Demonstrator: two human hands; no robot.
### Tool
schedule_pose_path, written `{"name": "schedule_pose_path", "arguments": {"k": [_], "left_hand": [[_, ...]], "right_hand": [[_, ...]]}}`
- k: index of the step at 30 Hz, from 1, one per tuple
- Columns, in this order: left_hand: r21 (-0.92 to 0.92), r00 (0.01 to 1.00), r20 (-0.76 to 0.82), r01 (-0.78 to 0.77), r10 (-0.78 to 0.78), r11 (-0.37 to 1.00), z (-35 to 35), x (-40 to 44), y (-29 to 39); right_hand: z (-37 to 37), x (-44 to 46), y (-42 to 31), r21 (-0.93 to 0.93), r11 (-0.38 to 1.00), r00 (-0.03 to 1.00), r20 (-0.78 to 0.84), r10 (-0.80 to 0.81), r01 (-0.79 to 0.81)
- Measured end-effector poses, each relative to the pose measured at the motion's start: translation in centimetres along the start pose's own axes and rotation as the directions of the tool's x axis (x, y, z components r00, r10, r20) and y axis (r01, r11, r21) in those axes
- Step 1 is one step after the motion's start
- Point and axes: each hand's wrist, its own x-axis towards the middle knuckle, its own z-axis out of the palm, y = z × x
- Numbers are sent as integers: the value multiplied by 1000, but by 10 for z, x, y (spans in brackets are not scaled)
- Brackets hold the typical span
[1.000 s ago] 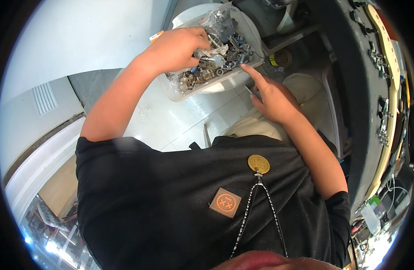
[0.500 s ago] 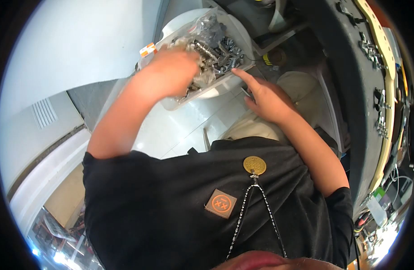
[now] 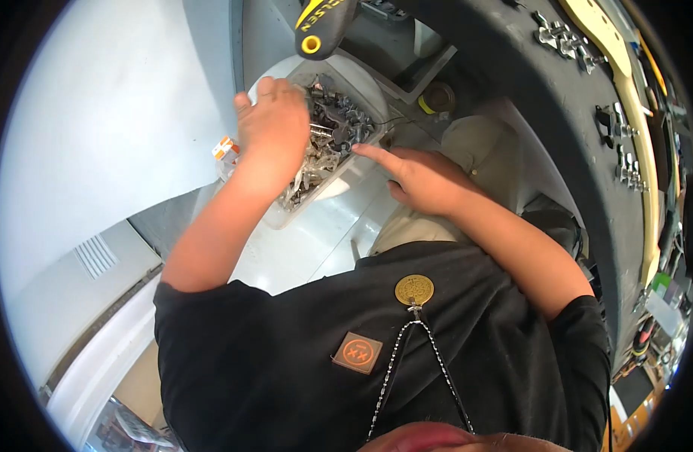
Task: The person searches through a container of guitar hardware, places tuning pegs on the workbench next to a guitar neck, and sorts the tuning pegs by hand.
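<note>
A clear plastic bin (image 3: 287, 219) full of small metal hardware and crumpled plastic bags (image 3: 314, 167) sits on a round white stool (image 3: 378, 96). Over the left side of the bin is my left hand (image 3: 275, 124), its fingers apart and pointing away from me; its thumb is hidden, and I see nothing held. My right hand (image 3: 425, 181) reaches in from the right. Its index finger is stretched to the bin's right edge near the metal parts, and its thumb stands apart from it. A small orange-and-white box (image 3: 225, 149) is at the bin's left edge.
A black handle with yellow trim (image 3: 324, 30) juts in at the top. On the right, a dark bench (image 3: 565, 98) carries several metal tuning machines (image 3: 565, 41) and a long cream-coloured strip (image 3: 638, 128). A yellow-banded roll (image 3: 437, 98) lies beyond my knee. A white panel (image 3: 120, 98) stands left.
My left hand has moved up out of the metal parts toward the bin's far left side. My right index finger stays at the bin's edge. The view has shifted, bringing the black-and-yellow handle into sight.
</note>
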Motion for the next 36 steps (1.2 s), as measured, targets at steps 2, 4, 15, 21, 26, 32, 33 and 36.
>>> {"name": "schedule_pose_path", "arguments": {"k": [2, 4, 15, 21, 26, 32, 33, 36], "left_hand": [[-97, 995, -99, -36, 26, 995, -7, -10, -11], [-224, 970, -236, -117, 63, 967, -4, -22, -21], [-544, 949, 135, -169, 284, 822, -51, -48, -18], [-342, 985, 139, -46, 99, 939, 9, 16, 5], [-285, 924, 319, -118, 210, 951, 5, 34, 2], [-622, 909, 181, -189, 375, 759, -12, 5, -34], [-655, 904, 155, -207, 397, 727, -17, -2, -38], [-709, 914, 237, -68, 328, 702, -12, -13, -50]], "right_hand": [[5, 3, 5, 15, 1000, 1000, -23, -19, 19], [6, 4, 6, 13, 999, 998, -45, -35, 36], [9, 3, 7, 53, 997, 995, -79, -59, 63], [2, 0, 5, 40, 999, 998, -44, -34, 36], [4, -2, 6, 64, 997, 997, -67, -33, 38], [4, -1, 6, 82, 997, 995, -102, 2, 6], [9, 0, 8, 85, 996, 993, -118, -7, 18], [16, 3, 12, 79, 996, 992, -124, -33, 43]]}}
